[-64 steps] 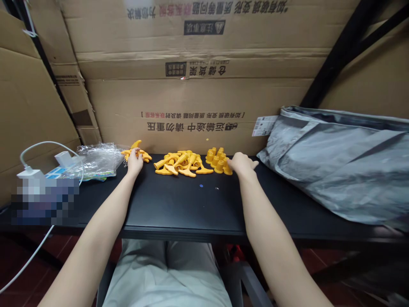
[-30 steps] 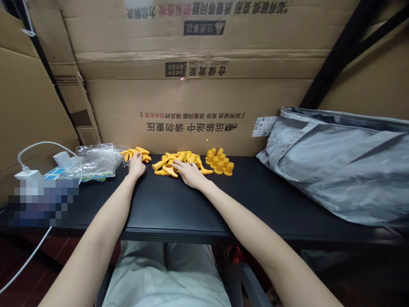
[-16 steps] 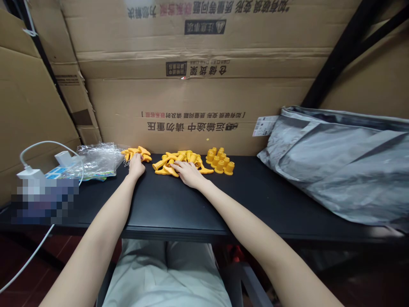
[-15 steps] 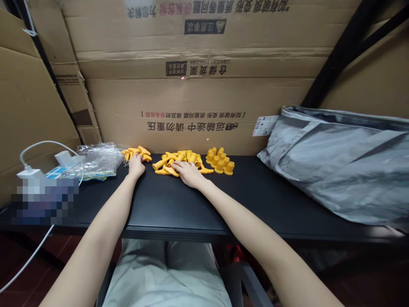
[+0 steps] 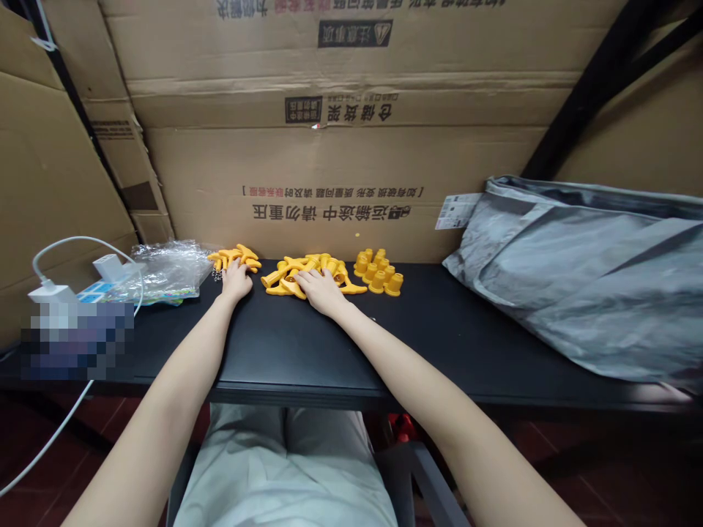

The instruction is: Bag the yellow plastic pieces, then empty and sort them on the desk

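My left hand (image 5: 236,279) reaches over the front of a small heap of orange-yellow T-shaped plastic pieces (image 5: 240,253), its fingers stretched out and its thumb apart. Little metal coils or chains (image 5: 217,274) show at that heap's left side. My right hand (image 5: 320,289) lies on the front of a bigger, mixed pile of yellow plastic parts (image 5: 294,265), fingers spread; nothing is visibly gripped, though the fingertips are partly lost among the pieces. To the right of this pile, several yellow flanged cups (image 5: 377,279) stand upright in close rows.
On the black table (image 5: 433,337), a grey fabric bag (image 5: 582,285) fills the right side. Clear plastic bags (image 5: 170,267) lie at the left beside a white charger (image 5: 52,296) with a cable. Cardboard (image 5: 329,165) walls the back; a black post slants at the right.
My right hand has shifted slightly over the pile, its fingers more spread. My left hand stays almost in place at the small heap. The whole view has tilted a little.
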Tool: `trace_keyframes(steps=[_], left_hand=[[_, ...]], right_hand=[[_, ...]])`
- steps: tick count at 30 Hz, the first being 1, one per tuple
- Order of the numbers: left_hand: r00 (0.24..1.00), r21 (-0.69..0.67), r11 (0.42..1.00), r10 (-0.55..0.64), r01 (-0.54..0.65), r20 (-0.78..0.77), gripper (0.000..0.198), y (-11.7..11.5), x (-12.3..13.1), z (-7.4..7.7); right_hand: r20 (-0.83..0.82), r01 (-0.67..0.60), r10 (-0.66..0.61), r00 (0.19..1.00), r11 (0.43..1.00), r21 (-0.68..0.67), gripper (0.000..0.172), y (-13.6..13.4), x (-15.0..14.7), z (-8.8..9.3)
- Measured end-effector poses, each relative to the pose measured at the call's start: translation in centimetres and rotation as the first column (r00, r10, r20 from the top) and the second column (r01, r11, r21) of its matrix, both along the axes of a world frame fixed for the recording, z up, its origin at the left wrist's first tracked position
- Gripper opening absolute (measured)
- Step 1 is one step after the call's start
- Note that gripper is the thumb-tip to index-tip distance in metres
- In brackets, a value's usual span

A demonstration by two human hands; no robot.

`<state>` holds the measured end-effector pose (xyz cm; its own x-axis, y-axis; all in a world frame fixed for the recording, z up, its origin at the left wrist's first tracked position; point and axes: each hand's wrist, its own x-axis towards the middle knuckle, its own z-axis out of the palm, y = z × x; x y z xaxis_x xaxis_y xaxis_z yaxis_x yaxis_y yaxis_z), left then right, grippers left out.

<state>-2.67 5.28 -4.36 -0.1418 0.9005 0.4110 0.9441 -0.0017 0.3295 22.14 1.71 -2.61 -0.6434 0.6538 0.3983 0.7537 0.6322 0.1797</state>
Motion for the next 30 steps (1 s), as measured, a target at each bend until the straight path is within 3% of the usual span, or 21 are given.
trace_keyframes(steps=[5,10,14,16,19,25,30], left_hand=[[0.998,0.086,0.995,-0.037,0.042,-0.057,0.032,-0.6,0.5,0.9],[0.967,0.21,0.945,-0.23,0.249,-0.112,0.033,-2.0,2.8,2.9],[0.884,0.17,0.868,-0.45,0.467,-0.127,0.035,-3.8,5.4,4.2],[0.86,0.102,0.856,-0.494,0.507,-0.129,0.038,-4.6,6.4,4.5],[0.856,0.014,0.869,-0.484,0.494,-0.183,0.039,-5.2,7.3,4.5],[0.874,0.022,0.893,-0.434,0.449,-0.216,0.04,-5.2,7.7,4.1],[0.922,-0.031,0.954,-0.298,0.299,-0.248,0.036,-5.8,8.9,4.3]], right_hand=[[0.016,0.001,-0.001,1.0,0.998,0.06,0.033,0.1,-0.4,0.0],[-0.001,-0.015,0.015,1.0,0.994,0.11,0.036,0.2,-0.1,-0.1],[-0.021,-0.004,0.008,1.0,0.986,0.166,0.04,0.3,0.3,0.2],[-0.034,0.023,-0.018,0.999,0.983,0.181,0.041,0.2,0.6,0.4],[-0.043,0.054,-0.048,0.998,0.984,0.172,0.041,0.0,0.9,0.8],[-0.038,0.051,-0.046,0.998,0.986,0.159,0.039,-0.3,0.7,1.1],[-0.019,0.085,-0.084,0.996,0.987,0.135,0.036,-0.4,0.4,1.4]])
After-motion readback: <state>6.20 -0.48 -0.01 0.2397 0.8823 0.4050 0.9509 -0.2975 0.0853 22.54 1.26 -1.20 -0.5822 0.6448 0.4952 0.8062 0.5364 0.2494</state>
